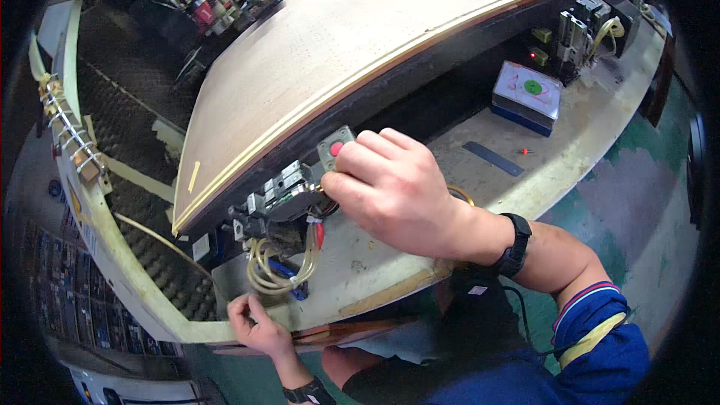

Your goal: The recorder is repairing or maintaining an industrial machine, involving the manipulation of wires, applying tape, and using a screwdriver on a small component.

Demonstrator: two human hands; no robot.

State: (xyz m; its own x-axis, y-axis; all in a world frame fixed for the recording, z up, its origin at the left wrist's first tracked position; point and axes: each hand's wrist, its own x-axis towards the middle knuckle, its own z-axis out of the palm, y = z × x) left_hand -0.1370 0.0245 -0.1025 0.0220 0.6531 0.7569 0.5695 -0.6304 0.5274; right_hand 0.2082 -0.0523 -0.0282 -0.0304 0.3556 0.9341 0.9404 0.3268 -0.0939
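Note:
My right hand (397,187) is closed beside a metal clamp-like unit (289,184) at the edge of a large pale board (360,37). Its curled fingers touch or nearly touch a grey plate with a red button (336,148); what they grip is hidden. Coiled beige tubes (274,266) and a red connector (320,235) hang under the unit. Lower down, my left hand (261,330) is at the front rim of the pale machine bed (360,277), its fingers curled; whatever is inside them is hidden. A blue part (285,268) lies behind the tubes.
A lidded box with a green disc (529,94) stands on the bed to the right, near a dark flat strip (493,158) and a small red piece (526,151). Another metal unit (581,34) is at the far right. Wired machinery (199,0) stands at upper left.

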